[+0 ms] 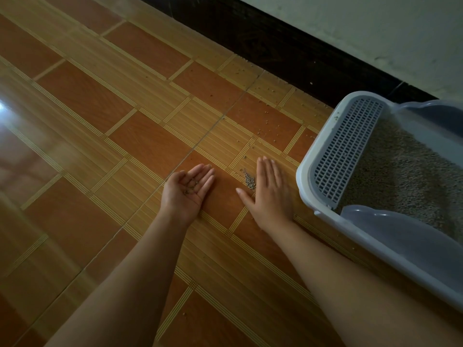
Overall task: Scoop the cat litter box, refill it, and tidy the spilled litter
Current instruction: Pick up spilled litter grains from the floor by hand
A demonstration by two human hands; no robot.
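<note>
A white and grey litter box (306, 186) stands on the floor at the right, filled with grey-brown litter (400, 171) behind a slotted grey step (348, 149). My left hand (188, 188) rests on the tiles palm up and cupped, with a few litter grains lying in it. My right hand (269, 194) lies flat, palm down, fingers together, just left of the box. A small heap of spilled litter (250, 182) sits against the left side of its fingers. More loose grains (266, 121) are scattered over the tiles farther back.
The floor is glossy orange and tan tile (125, 136). A dark skirting board (275, 41) and a pale wall (375, 26) run along the back. Stray grains lie beside the skirting board and one (185, 314) lies near my left forearm.
</note>
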